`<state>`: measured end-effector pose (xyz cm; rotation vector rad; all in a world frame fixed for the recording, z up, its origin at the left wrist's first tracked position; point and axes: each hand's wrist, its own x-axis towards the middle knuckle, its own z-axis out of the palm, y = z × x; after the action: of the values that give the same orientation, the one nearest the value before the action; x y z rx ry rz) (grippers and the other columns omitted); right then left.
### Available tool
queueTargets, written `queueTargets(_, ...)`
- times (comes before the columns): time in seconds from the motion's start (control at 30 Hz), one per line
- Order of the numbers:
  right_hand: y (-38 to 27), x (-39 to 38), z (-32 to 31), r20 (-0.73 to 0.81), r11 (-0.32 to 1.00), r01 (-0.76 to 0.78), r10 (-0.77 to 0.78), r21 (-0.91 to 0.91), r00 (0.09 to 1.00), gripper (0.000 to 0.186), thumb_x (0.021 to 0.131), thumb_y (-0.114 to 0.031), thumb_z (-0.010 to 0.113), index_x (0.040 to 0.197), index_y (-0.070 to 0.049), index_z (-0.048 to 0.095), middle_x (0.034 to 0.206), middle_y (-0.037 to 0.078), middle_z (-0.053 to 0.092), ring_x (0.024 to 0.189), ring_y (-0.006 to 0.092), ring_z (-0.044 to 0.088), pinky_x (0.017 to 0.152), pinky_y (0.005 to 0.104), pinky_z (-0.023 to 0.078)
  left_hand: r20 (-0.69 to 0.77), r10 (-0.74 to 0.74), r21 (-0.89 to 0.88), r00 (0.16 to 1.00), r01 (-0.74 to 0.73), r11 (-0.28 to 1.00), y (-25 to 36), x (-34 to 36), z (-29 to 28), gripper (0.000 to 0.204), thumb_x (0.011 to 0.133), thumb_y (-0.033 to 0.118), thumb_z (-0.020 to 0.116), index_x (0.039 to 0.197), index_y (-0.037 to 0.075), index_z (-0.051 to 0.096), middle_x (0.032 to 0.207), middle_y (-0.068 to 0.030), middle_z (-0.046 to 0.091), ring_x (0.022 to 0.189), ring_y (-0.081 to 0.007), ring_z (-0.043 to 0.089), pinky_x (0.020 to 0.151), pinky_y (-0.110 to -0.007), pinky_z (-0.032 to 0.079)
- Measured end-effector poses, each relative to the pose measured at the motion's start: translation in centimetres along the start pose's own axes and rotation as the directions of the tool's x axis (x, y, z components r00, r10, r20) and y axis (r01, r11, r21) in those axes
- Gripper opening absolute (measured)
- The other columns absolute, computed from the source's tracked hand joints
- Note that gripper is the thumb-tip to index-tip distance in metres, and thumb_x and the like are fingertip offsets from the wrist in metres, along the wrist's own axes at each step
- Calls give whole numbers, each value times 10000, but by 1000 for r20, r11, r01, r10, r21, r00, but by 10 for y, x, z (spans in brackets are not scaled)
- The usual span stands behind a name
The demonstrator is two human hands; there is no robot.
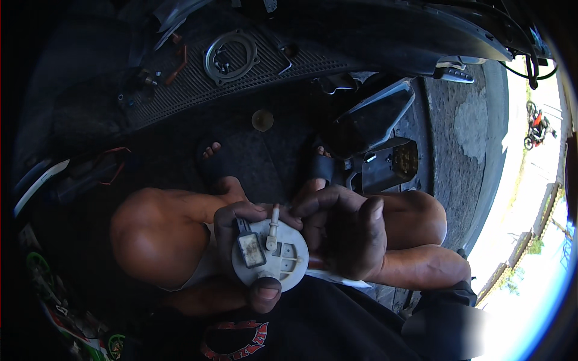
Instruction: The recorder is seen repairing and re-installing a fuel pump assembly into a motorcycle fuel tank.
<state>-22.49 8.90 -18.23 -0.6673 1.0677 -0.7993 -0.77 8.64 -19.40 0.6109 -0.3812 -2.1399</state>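
A round white plastic fuel pump (293, 278) is held up in front of my lap, its flat top facing me. A pale outlet nozzle and a grimy rectangular electrical connector (251, 249) stand out from that top. My left hand (233, 218) grips the pump's left side, thumb over the near edge and fingers at the far edge. Blackened and half curled, my right hand (355, 231) is beside the pump's right rim. Its index fingertip is close to the far rim, while its thumb is raised apart. The pump's underside is hidden.
On the ribbed footboard (274, 71) lie a metal ring (209, 63) with small bolts, a hex key (286, 67) and an orange-handled tool (179, 67). A small round cup (262, 120) sits between my feet. Dark plastic panels (361, 117) and an open bin (378, 171) stand right of my foot.
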Motion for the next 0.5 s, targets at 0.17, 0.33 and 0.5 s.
queueTargets(0.17,1,5,2,-50,1000,12,-14,-26,999,950,996,-748,219,1173,100,608,642,101,625,593,126,618,616,251,490,229,323,263,918,-378,888,-18,16,9,671,867,152,749,1445,60,421,1382,-40,551,1259,-141,548,1218,-368,328)
queueTargets(0.33,5,13,4,-109,992,102,-94,69,990,998,957,-803,247,1178,104,598,626,84,591,602,148,621,635,271,506,-168,503,281,848,-448,849,-32,4,36,961,756,171,876,1505,30,290,1341,-146,548,1084,-264,644,1093,-451,465)
queueTargets(0.5,-5,18,8,-23,990,119,-117,77,993,1052,919,-852,266,1176,111,603,673,94,594,635,153,625,646,294,511,390,480,493,785,-619,611,0,12,-21,1000,758,121,884,1545,55,270,1344,-170,547,1016,-297,685,1028,-472,533)
